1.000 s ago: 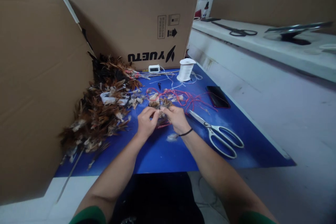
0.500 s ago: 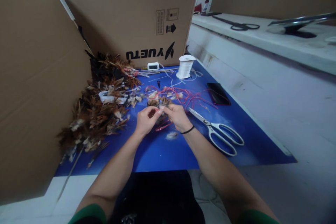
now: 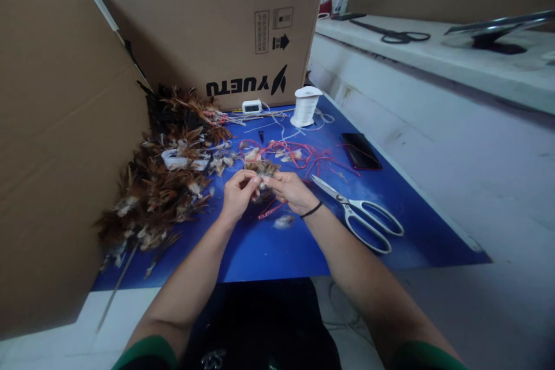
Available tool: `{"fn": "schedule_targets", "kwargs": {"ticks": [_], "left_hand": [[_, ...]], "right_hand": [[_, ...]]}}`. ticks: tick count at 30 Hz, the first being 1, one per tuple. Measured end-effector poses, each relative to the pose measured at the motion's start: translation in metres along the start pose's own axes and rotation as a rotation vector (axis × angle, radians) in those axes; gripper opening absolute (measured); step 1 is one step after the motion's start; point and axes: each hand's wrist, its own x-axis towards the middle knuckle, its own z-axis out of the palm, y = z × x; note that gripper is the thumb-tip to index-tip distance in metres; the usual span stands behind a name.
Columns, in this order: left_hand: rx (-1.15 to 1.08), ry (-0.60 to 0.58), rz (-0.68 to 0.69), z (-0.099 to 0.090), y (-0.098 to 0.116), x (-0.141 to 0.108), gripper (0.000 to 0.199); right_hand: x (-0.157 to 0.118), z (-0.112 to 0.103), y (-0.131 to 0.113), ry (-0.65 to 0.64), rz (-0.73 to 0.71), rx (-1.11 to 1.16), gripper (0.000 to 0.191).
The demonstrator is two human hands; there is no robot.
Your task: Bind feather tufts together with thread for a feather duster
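Over the middle of the blue table [image 3: 269, 254], my left hand [image 3: 238, 193] and my right hand [image 3: 292, 191] meet at the fingertips. Both are closed in a pinch on a small bunch of brown feathers [image 3: 262, 167], whose pale fluffy base lies between the thumbs. Red string [image 3: 307, 153] lies loose just beyond the hands, among small pale feather tufts. Part of a red strand [image 3: 269, 210] shows under my right hand. A single fluffy feather [image 3: 284, 221] rests nearer to me. Scissors [image 3: 353, 208] with white handles lie open beside my right wrist.
A big heap of brown feathers [image 3: 160, 185] fills the left side against a cardboard box [image 3: 195, 23]. At the back stand a white ribbon spool [image 3: 306, 107] and a small white digital device [image 3: 251, 107]. A phone [image 3: 361, 151] lies right. Black scissors [image 3: 399, 37] rest on the ledge.
My left fingers have shifted slightly and now pinch the feather base more closely, against my right fingertips. The red bit between the fingers no longer shows. The camera view has tilted a little.
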Motion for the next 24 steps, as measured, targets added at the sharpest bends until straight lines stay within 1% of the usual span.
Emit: {"fn": "schedule_targets", "kwargs": {"ticks": [4, 7, 13, 19, 24], "left_hand": [[-0.165, -0.007, -0.054, 0.0039, -0.0016, -0.0014, 0.020], [-0.243, 0.012, -0.083, 0.0056, -0.0023, -0.0018, 0.021], [-0.337, 0.023, -0.064, 0.0092, -0.0012, -0.0025, 0.024], [-0.399, 0.012, -0.082, 0.0112, -0.0015, -0.0030, 0.028], [-0.419, -0.008, -0.064, 0.0090, -0.0026, -0.0016, 0.023]], "right_hand": [[-0.0018, -0.0027, -0.0034, -0.128, 0.052, 0.061, 0.037], [-0.0024, -0.0040, -0.0040, -0.179, 0.085, 0.096, 0.033], [-0.0013, -0.0047, -0.0018, -0.187, 0.116, 0.162, 0.029], [-0.0008, -0.0038, -0.0005, -0.204, 0.153, 0.223, 0.029], [-0.0019, -0.0039, -0.0017, -0.204, 0.151, 0.183, 0.028]]}}
